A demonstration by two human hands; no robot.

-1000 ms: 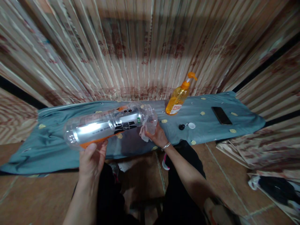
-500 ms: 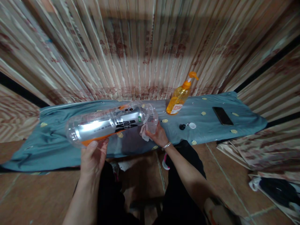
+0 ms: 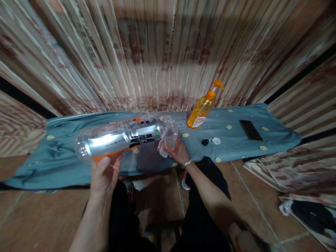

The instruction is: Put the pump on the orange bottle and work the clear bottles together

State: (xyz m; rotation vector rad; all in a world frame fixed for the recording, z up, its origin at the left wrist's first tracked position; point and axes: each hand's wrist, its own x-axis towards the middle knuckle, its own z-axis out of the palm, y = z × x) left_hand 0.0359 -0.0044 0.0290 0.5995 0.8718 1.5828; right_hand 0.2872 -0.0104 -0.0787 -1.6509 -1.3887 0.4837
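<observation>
A large clear plastic bottle [image 3: 110,141] with a silver and orange label lies nearly sideways in the air above the cloth-covered bench, tilted slightly up to the right. My left hand [image 3: 106,171] grips its underside near the left end, thumb and fingers bent round the orange edge. At the other end, my right hand [image 3: 180,152] is closed round a clear, cup-like plastic piece [image 3: 172,134]; whether it is joined to the bottle I cannot tell. A crumpled pale tissue or cloth [image 3: 163,148] hangs from that hand below the thumb. Its far fingers are hidden.
An orange pump bottle [image 3: 199,113] stands at the back of the bench [image 3: 65,157]. In front of it lie a small black cap [image 3: 205,142] and a white disc [image 3: 216,140]. A dark phone [image 3: 251,130] rests at the right. Curtains [image 3: 157,63] hang close behind.
Both hands and the bottle keep nearly the same pose. The view has shifted very slightly, and the things on the bench appear a little farther right.
</observation>
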